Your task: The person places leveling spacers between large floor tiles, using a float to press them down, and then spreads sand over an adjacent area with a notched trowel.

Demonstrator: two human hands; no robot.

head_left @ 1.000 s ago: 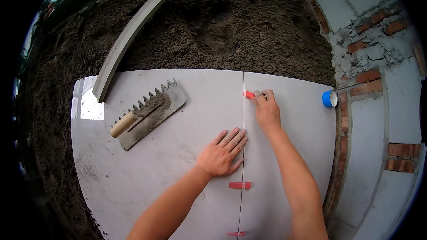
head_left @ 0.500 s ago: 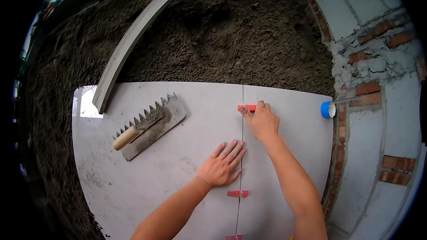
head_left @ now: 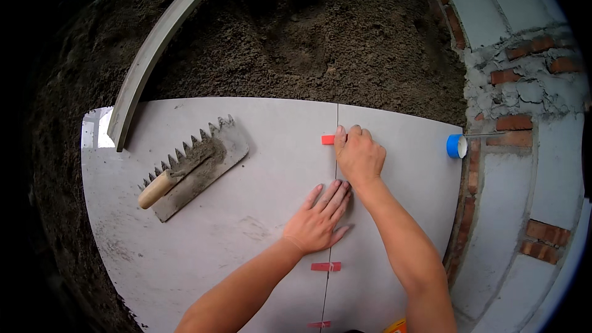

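Two large pale tiles lie side by side, a left tile (head_left: 203,265) and a right tile (head_left: 419,172), with a thin straight joint between them. At the joint's far end, my right hand (head_left: 362,157) is closed on a red tile-levelling wedge (head_left: 327,140); its left end sticks out past my thumb. My left hand (head_left: 317,222) lies flat with fingers stretched, its fingertips reaching over the joint just below the right hand. Nearer to me, a second red wedge (head_left: 325,266) and a third red wedge (head_left: 319,324) lie across the same joint.
A notched trowel (head_left: 200,172) with a wooden handle lies mortar-smeared on the left tile. A long pale straightedge (head_left: 157,46) rests on its far left corner. Dark sandy mortar (head_left: 370,43) spreads beyond. A blue roll (head_left: 456,146) sits at the right edge, beside a block-and-brick wall (head_left: 502,209).
The left hand has slid slightly right, so its fingers now cross the joint. My right hand's fingers have closed more over the wedge. The view has shifted a little.
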